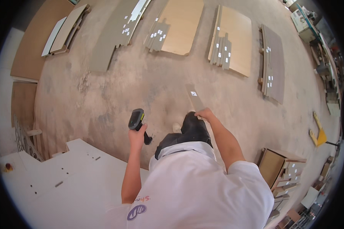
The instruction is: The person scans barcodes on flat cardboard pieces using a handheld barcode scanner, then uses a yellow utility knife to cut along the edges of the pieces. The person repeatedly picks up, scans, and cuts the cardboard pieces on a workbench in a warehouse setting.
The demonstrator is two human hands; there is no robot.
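Note:
My left hand [137, 134] is wrapped round the handle of a black barcode scanner [136, 119] with a yellow patch on its side. The scanner's head points away from me, and its handle end sticks out below my fist. In my right hand [205, 113] I grip the near end of a narrow grey-brown board strip [195, 98]. A white label [193, 93] is stuck on the strip's upper face. The strip reaches forward from my hand above the floor, beside my right leg. My hands are apart, left and right of my legs.
Ahead on the concrete floor lie stacks of panels [181, 30], [237, 38] with labelled strips on them. A darker stack [274, 65] lies farther right. A white table [80, 179] is at my left, a cabinet-like box [273, 168] at my right, and a yellow pallet jack [320, 135] beyond it.

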